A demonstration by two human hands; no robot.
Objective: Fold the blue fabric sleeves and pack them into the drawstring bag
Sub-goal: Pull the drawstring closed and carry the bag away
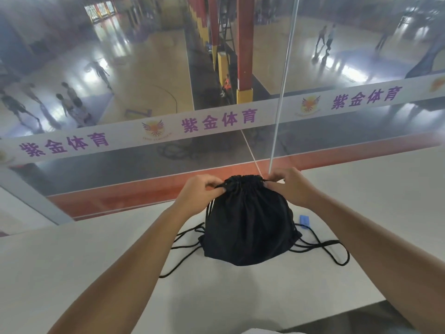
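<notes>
Item: black drawstring bag point(248, 225), slumped upright on the white counter point(96, 273), frame centre. Thin, soft, light cloth that sags unless held; probably best taken at the gathered mouth or by the loose cords point(337, 251). Mouth puckered almost closed at the bag's 12 o'clock. Grip: left hand point(199, 191) pinches the mouth at 10 o'clock, right hand point(289, 184) at 2 o'clock, fingers curled tight. Contents hidden; blue sleeves not in sight, likely inside. Small blue object point(304, 220) just beside, 3 o'clock.

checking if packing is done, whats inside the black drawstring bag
Nothing inside shows: the drawstring bag has its mouth cinched shut, pinched by the left hand and right hand. It bulges, but its contents are covered.
</notes>
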